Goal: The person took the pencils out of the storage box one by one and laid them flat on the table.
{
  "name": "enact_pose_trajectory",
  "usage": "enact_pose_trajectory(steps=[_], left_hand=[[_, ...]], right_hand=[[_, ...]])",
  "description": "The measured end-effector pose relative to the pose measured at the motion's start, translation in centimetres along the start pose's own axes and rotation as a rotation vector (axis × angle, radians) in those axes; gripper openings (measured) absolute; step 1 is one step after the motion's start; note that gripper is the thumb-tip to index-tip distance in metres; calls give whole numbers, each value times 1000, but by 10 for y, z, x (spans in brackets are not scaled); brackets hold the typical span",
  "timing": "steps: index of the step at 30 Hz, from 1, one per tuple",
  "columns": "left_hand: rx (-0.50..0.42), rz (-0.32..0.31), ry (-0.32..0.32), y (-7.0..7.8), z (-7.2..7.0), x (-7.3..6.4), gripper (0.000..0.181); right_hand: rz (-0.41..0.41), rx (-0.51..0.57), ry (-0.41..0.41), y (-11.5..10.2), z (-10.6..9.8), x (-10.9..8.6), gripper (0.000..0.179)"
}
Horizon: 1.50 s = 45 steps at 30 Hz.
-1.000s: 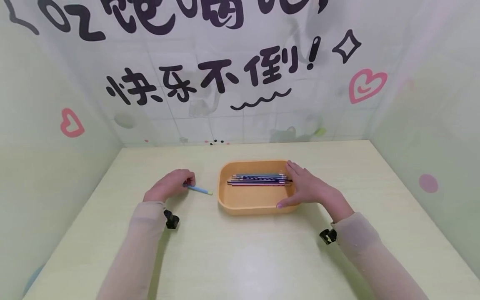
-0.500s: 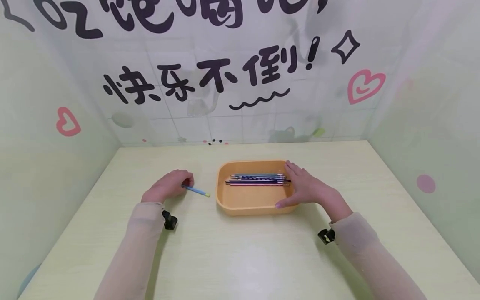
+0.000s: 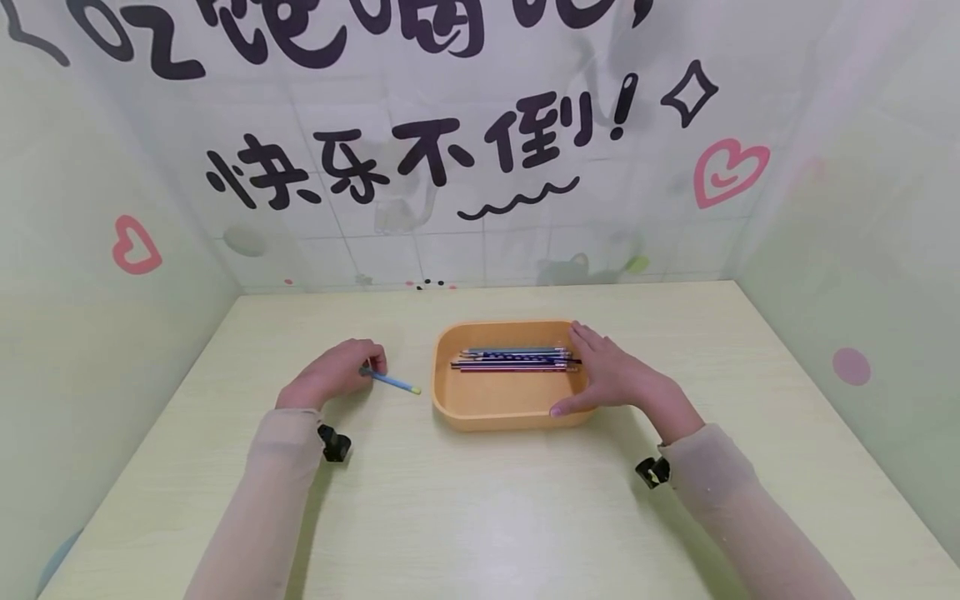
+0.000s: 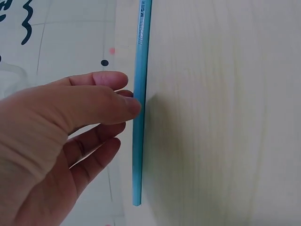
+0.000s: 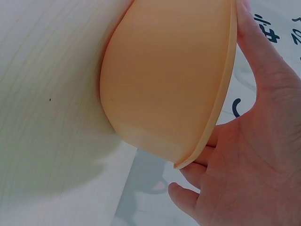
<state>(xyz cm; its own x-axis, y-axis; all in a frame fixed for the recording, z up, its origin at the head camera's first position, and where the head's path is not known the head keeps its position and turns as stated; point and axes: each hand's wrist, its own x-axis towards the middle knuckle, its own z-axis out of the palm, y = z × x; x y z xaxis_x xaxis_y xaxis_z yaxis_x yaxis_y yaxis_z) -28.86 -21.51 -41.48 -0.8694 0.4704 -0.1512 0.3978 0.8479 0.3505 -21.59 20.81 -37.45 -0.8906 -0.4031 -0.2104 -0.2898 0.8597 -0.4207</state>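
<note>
In the head view, my left hand [image 3: 335, 372] is over the table, left of an orange tray [image 3: 517, 422]. It pinches a light blue pencil [image 3: 392, 382] between thumb and fingers; the pencil's yellow end points toward the tray. The left wrist view shows the thumb lying across the pencil [image 4: 139, 70], with the other fingers behind and beside it. My right hand [image 3: 617, 372] rests on the tray's right end, fingers spread along the rim and thumb at the near side. Several pencils [image 3: 513, 360] lie side by side in the tray, some ends hidden by that hand.
The pale wooden table [image 3: 480, 508] ends at a white back wall [image 3: 420, 250] with black lettering and pink hearts. Pale side walls stand left and right. A small black device [image 3: 334, 443] sits at the left wrist and another [image 3: 654, 472] at the right.
My left hand has shifted slightly, and the pencil's yellow end has tipped a little toward me. My right hand and the tray have stayed in place.
</note>
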Motion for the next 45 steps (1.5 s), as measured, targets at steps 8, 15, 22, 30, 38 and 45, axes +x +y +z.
enact_pose_trajectory(steps=[8,15,22,30,38,45], left_hand=[[-16,24,25,5,-2,-3,20],[-1,52,40,10,-3,-3,16],[7,58,53,19,-7,-2,16],[2,90,77,27,-11,-2,17],[1,114,82,37,-16,-1,18],[16,136,97,45,-19,-2,18]], right_hand=[[3,4,-5,1,1,1,130],[-8,0,-5,3,3,2,129],[-11,-4,-4,3,2,2,129],[-11,-4,-5,3,2,2,129],[-20,-5,-3,2,2,2,129],[-22,-10,-1,3,2,2,129]])
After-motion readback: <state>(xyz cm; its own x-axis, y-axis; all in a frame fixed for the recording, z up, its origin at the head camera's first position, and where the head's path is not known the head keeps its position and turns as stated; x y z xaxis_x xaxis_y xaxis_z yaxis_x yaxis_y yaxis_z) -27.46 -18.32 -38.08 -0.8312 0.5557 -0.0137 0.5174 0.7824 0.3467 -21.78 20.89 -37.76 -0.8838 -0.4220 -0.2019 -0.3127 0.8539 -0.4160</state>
